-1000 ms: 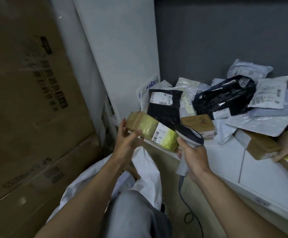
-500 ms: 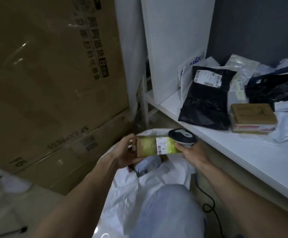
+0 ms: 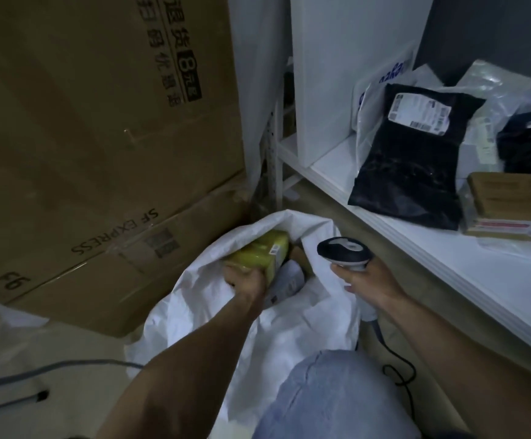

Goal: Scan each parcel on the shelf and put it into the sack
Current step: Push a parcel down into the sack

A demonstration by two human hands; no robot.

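Note:
My left hand (image 3: 245, 279) grips a yellow-green parcel (image 3: 260, 252) with a white barcode label, held inside the mouth of the white sack (image 3: 213, 299) on the floor. Another parcel with a white label (image 3: 286, 282) lies in the sack just under it. My right hand (image 3: 368, 282) holds the barcode scanner (image 3: 344, 250) by its handle, to the right of the sack opening and below the shelf edge. On the white shelf (image 3: 448, 248) lie a black mailer bag (image 3: 413, 153) with a white label and a brown cardboard box (image 3: 511, 204).
Large cardboard cartons (image 3: 83, 137) stand at the left, close behind the sack. More plastic mailers (image 3: 495, 87) pile at the back of the shelf. The scanner's cable (image 3: 397, 369) runs down to the floor. My knee (image 3: 330, 394) in light trousers is at the bottom.
My left hand has carried the yellow-green parcel from in front of the scanner down into the sack's mouth. The scanner has drawn apart to the right. My view has tilted down and left.

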